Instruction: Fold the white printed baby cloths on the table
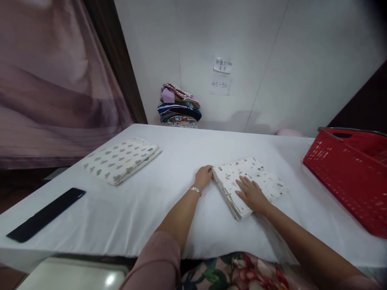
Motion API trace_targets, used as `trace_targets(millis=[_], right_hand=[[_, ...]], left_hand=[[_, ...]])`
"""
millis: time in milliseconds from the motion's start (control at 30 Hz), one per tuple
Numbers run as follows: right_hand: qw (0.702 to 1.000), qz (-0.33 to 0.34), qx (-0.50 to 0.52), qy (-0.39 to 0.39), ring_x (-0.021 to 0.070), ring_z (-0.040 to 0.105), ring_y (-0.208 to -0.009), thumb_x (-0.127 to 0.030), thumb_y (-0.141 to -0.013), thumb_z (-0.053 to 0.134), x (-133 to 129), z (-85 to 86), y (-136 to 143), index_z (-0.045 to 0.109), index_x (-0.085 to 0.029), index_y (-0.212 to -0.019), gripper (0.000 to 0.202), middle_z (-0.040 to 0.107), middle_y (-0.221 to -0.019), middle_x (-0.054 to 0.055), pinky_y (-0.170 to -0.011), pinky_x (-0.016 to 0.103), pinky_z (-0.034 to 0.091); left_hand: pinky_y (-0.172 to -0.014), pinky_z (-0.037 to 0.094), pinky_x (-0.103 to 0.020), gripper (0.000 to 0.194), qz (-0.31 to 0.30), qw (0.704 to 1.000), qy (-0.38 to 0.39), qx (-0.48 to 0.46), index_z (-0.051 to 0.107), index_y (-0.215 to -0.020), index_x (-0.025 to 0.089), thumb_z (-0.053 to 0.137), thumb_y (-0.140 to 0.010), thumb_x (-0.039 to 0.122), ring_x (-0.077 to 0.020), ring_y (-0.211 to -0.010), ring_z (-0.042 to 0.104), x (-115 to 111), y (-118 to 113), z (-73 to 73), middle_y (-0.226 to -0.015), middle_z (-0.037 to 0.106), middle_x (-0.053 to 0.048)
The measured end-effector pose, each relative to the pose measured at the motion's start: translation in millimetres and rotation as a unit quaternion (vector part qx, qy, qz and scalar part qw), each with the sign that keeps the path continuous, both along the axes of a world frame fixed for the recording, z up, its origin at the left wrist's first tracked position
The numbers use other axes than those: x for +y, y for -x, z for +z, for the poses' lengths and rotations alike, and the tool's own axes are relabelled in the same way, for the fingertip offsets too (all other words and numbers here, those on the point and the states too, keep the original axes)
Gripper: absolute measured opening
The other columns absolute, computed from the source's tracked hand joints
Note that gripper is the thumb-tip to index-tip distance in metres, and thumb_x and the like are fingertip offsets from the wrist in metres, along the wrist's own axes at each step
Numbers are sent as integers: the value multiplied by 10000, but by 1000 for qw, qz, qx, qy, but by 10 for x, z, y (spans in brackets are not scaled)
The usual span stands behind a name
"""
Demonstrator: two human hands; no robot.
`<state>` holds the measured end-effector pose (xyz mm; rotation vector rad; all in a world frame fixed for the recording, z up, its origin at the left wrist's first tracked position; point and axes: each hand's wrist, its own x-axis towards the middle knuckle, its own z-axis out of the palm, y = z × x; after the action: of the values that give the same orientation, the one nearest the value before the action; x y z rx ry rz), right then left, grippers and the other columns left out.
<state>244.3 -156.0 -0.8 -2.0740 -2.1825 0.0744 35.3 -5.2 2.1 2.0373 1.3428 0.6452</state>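
Observation:
A folded white cloth (250, 171) printed with small grey and green motifs lies on the white-covered table (181, 161), slightly right of centre. At its upper left corner, my left hand (204, 176) is closed, with the fingers pinching the layered edge. My right hand (251, 194) rests flat on top of the same cloth, fingers spread. Farther left on the table lies a second folded cloth (123, 159), white with grey cloud-like shapes; neither hand touches it.
A red plastic basket (347, 169) stands at the table's right end. Near the left front edge lies a flat black strip (46, 213). Behind the table's far edge is a stack of folded fabrics (179, 104) against the wall. A pink curtain (54, 88) hangs at left.

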Motion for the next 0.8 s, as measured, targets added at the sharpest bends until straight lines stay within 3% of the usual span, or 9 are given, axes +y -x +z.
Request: trace_targets(millis=[267,400,533,633,800], right_hand=[[1000,1,3,8,250,191,-1374,-522,-926,233,-36,44,17,373,-205,-1391,580,245,-1493,91,-1086,486,200],[1000,2,2,6,257,192,-1373,-521,-924,244,-28,46,26,374,-214,-1391,574,253,-1491,97,-1081,497,199],[1000,1,3,8,265,193,-1372,-529,-919,241,-15,31,24,364,-211,-1398,587,249,-1492,103,-1081,501,195],[1000,0,7,11,264,184,-1374,-527,-918,240,-3,39,29,356,-211,-1401,589,247,-1493,104,-1082,504,188],[1000,-4,18,24,260,170,-1378,-536,-916,234,1,93,42,346,-221,-1404,592,233,-1501,91,-1086,504,165]], left_hand=[[-830,426,-267,286,46,999,-24,11,650,-1030,282,458,-831,210,-165,-995,573,-14,-24,-70,-1028,673,1],[-843,441,-284,291,21,999,-25,25,646,-1032,271,462,-822,191,-176,-1003,572,-12,-11,-34,-1028,674,0],[-1017,359,-299,457,-29,994,-99,28,547,-1232,240,473,-796,126,-180,-1220,438,-46,3,34,-1294,545,-11],[-1066,316,-278,504,-87,990,-110,24,540,-1248,279,425,-805,70,-143,-1245,426,-75,4,49,-1327,518,31],[-1035,370,-277,440,-53,996,-76,7,618,-1145,312,399,-830,96,-133,-1159,520,-50,-5,-42,-1222,601,67]])
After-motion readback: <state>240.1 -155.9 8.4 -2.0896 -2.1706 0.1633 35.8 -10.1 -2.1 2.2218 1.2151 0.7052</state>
